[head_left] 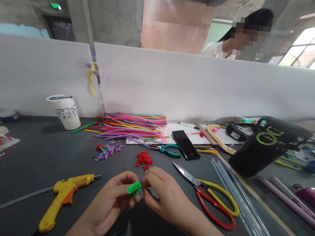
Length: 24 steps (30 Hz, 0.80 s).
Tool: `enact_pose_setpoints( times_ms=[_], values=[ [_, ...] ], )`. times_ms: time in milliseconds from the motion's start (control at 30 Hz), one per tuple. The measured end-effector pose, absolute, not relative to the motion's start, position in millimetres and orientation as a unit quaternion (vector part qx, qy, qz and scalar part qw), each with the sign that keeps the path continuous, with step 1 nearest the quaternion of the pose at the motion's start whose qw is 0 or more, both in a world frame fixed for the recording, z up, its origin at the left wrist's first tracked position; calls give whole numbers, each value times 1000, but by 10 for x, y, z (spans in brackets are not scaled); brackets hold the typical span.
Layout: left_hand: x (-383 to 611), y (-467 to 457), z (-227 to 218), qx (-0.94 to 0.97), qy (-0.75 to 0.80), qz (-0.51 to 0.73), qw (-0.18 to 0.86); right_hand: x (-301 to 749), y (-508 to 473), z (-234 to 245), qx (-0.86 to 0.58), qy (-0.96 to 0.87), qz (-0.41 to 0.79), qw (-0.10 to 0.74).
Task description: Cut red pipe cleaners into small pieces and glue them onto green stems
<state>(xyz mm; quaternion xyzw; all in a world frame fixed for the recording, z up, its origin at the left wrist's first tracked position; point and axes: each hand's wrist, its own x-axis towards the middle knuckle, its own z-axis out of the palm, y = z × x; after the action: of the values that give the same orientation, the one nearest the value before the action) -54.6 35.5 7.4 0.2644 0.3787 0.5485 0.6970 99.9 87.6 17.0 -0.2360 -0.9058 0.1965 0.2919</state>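
Between the thumb and fingers of my left hand [117, 196] is a small bent piece of green pipe cleaner [135, 188], looped on itself. My right hand [161, 193] is closed at the right edge of that piece, its fingertips pinched against it; the exact grip is partly hidden. Just beyond my hands lies a small heap of red pipe cleaner bits [144, 159]. A heap of purple bits [108, 151] sits to its left. Scissors [195, 182] with one yellow and one red handle lie partly open beside my right forearm.
A yellow glue gun [66, 197] lies at left. Behind are a bundle of pipe cleaners [133, 126], pliers [167, 149], a phone [185, 144] and a white cup [66, 113]. Clear glue sticks [244, 212] and a black bottle [258, 151] stand right. Beyond the partition is a person [220, 48].
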Motion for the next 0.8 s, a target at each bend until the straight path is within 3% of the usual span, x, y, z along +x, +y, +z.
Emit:
enact_pose_setpoints(
  times_ms=[200, 433, 800],
  values=[
    [-632, 347, 158, 243, 374, 579, 683, 1011, 959, 103, -251, -913, 194, 255],
    [-613, 328, 184, 296, 410, 567, 651, 1000, 817, 246, -308, -797, 415, 312],
    [-545, 327, 148, 278, 409, 564, 661, 979, 803, 183, -338, -834, 328, 289]
  ],
)
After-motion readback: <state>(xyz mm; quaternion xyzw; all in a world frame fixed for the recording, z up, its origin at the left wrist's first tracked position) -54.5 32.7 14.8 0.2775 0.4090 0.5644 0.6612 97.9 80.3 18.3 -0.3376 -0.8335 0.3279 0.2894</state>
